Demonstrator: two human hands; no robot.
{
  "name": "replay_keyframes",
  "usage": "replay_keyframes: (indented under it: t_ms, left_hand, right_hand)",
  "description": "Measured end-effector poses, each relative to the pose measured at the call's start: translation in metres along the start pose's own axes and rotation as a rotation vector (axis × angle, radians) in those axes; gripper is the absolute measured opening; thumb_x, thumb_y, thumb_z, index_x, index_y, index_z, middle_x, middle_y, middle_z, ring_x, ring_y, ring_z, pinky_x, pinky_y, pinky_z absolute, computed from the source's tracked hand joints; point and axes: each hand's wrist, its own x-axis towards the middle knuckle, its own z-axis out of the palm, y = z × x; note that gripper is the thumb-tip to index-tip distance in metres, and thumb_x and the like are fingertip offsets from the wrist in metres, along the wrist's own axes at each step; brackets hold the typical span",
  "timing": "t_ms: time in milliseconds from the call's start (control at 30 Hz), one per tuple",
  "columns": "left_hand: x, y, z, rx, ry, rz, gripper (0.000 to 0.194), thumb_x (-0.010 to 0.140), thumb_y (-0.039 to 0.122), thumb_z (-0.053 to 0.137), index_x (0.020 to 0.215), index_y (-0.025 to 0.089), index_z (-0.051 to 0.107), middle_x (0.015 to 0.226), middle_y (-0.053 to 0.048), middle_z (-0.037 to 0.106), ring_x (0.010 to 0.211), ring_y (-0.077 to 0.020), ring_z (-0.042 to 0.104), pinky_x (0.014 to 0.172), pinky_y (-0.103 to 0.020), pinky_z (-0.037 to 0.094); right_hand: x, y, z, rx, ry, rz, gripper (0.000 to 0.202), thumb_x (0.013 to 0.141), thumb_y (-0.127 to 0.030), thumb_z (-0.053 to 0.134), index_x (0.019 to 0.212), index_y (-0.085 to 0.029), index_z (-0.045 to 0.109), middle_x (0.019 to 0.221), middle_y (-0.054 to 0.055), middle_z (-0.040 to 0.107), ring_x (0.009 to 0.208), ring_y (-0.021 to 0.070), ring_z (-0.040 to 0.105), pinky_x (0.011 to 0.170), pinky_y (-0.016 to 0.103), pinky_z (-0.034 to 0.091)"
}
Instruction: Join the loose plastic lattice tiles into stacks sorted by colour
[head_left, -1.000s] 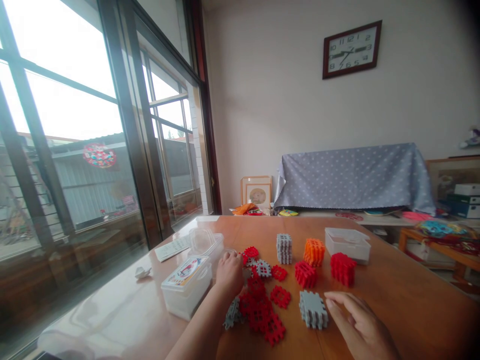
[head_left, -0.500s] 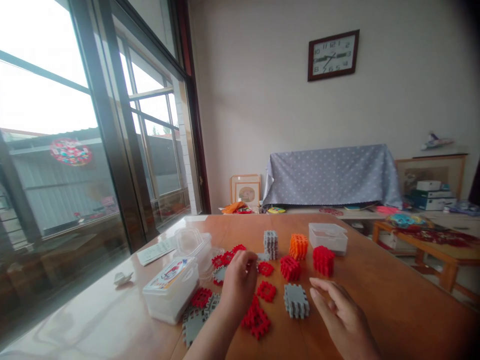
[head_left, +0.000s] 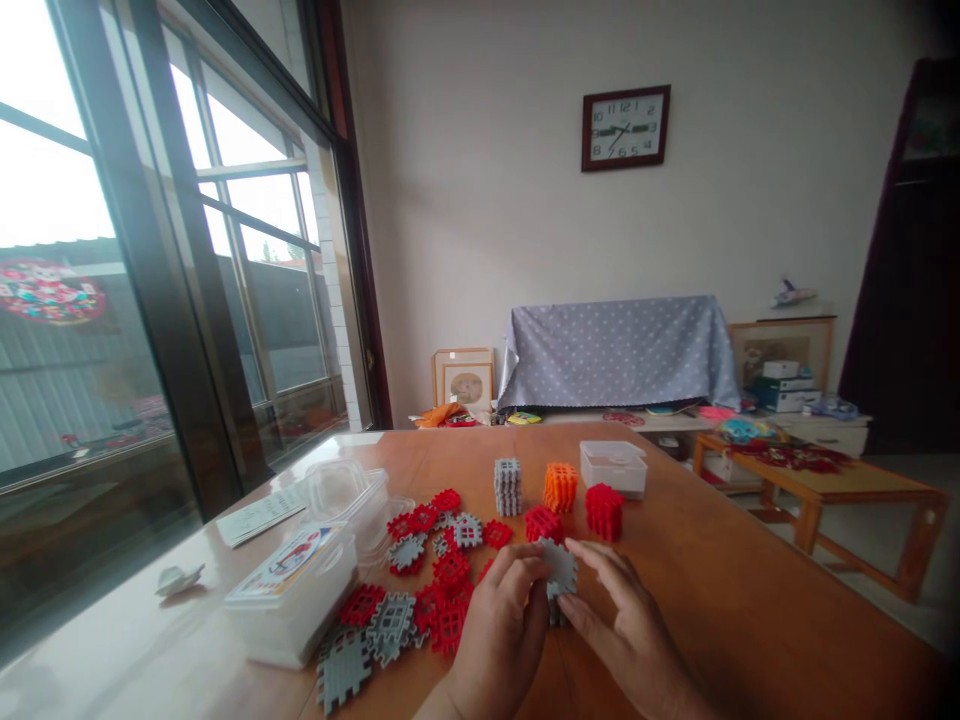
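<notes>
Across the table (head_left: pixel 712 600), counted four farther stacks (head_left: pixel 560 488) and three clear boxes (head_left: pixel 613 472) of indistinct contents, and pinched one gray plate (head_left: pixel 562 569) in left hand (head_left: pixel 506 608), with right hand (head_left: pixel 628 622) loosely spread alongside

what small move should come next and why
Probably lower the grey tile onto the grey pieces beneath and align the edges: the left hand seems to pinch it above them, with the right hand open alongside.

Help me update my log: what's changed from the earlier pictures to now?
The left hand moved right from the scattered red and grey plastic pieces; it now holds a flat grey notched plastic square. The right hand moved left, beside that square. The orange plastic lattice stack stayed put.
</notes>
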Motion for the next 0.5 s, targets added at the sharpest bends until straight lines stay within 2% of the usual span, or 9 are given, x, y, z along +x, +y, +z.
replay_keyframes:
  t_ms: [167, 300, 400, 500]
  left_hand:
    - [-0.003, 0.0, 0.004, -0.011, 0.012, -0.025, 0.022, 0.097, 0.011, 0.049, 0.11, 0.024, 0.06, 0.122, -0.008, 0.062, 0.112, -0.0172, 0.062, 0.095, -0.031, 0.053]
    - [-0.008, -0.003, 0.006, -0.02, 0.063, -0.053, 0.031, 0.097, 0.013, 0.049, 0.124, 0.025, 0.058, 0.131, -0.01, 0.06, 0.123, -0.0204, 0.058, 0.104, -0.038, 0.05]
    - [-0.016, -0.013, 0.009, -0.093, 0.177, -0.163, 0.036, 0.099, 0.016, 0.046, 0.133, 0.025, 0.053, 0.132, -0.011, 0.061, 0.124, -0.0213, 0.059, 0.107, -0.041, 0.049]
    - [-0.025, -0.027, 0.016, -0.26, 0.224, -0.342, 0.035, 0.1, 0.02, 0.043, 0.133, 0.023, 0.054, 0.133, -0.011, 0.063, 0.123, -0.0211, 0.062, 0.107, -0.041, 0.051]
  right_hand:
    - [0.003, -0.003, 0.0, 0.063, -0.013, 0.063, 0.049, 0.091, -0.047, 0.065, 0.136, -0.03, 0.056, 0.139, 0.008, 0.058, 0.129, 0.0279, 0.054, 0.106, 0.044, 0.049]
    - [0.004, -0.001, -0.001, 0.06, -0.011, 0.093, 0.046, 0.091, -0.047, 0.065, 0.132, -0.029, 0.059, 0.136, 0.008, 0.06, 0.127, 0.028, 0.056, 0.106, 0.044, 0.049]
    - [0.005, 0.005, -0.002, 0.025, 0.022, 0.084, 0.047, 0.089, -0.045, 0.064, 0.133, -0.028, 0.059, 0.136, 0.008, 0.06, 0.128, 0.0281, 0.055, 0.109, 0.045, 0.047]
    - [0.006, 0.01, -0.001, -0.025, 0.012, 0.055, 0.048, 0.089, -0.04, 0.064, 0.134, -0.028, 0.059, 0.136, 0.007, 0.061, 0.128, 0.0281, 0.055, 0.11, 0.046, 0.045]
